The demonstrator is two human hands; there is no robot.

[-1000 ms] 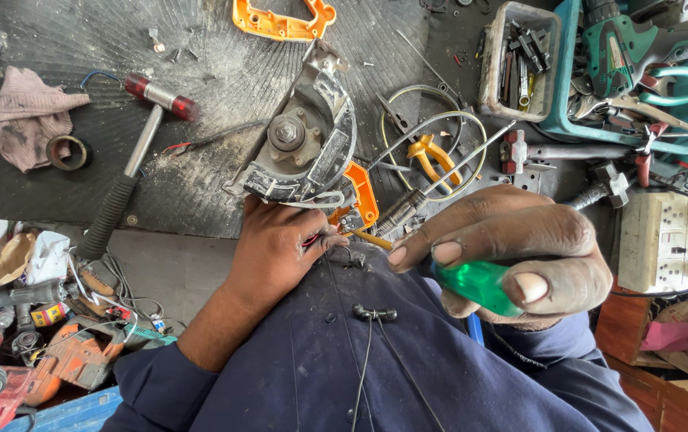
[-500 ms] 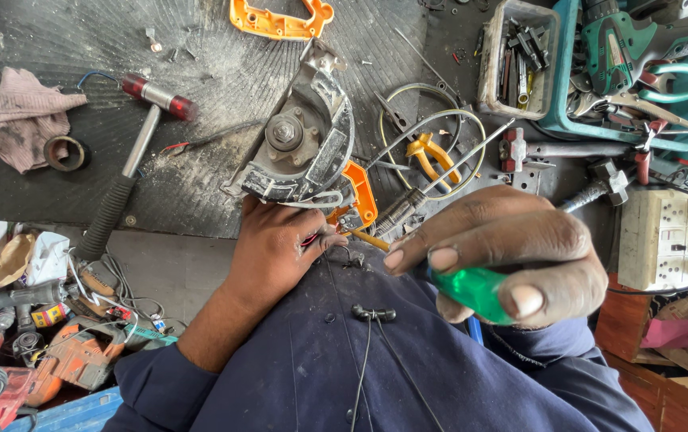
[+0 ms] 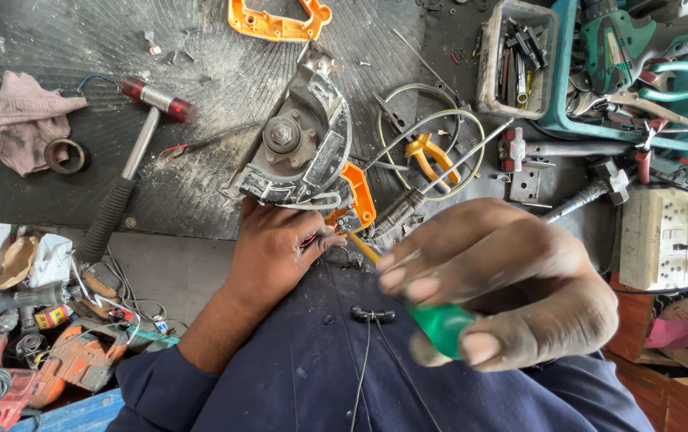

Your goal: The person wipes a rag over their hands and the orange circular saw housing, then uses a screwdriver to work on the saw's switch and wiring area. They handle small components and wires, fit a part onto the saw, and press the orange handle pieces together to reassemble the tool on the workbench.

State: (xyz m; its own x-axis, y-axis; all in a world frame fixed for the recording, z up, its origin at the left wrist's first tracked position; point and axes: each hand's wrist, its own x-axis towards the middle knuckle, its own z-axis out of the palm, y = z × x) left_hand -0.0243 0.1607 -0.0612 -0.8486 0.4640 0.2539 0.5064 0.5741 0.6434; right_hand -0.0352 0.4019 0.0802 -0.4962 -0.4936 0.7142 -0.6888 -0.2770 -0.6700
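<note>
Both hands busy: right hand [image 3: 504, 284], nearer now and blurred, fingers clamped on green screwdriver handle [image 3: 440, 326].

Handle in my right hand [image 3: 512, 292]: smooth, glossy green plastic screwdriver handle [image 3: 440, 326].
Guard under my left hand [image 3: 276, 256]: scuffed, dull grey metal saw guard [image 3: 300, 152], orange plastic beside it.
Bench [image 3: 224, 72]: dark, rough, dusty matt surface.
Hammer [image 3: 132, 172]: shiny metal shaft, black rubbery grip.
Rag [image 3: 28, 120]: faded pink cloth.

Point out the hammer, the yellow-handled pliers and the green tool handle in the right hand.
hammer [image 3: 137, 150], head view, on its metal shaft.
yellow-handled pliers [image 3: 426, 153], head view, on a yellow grip.
green tool handle [image 3: 440, 326], head view, on its rounded end.
</note>
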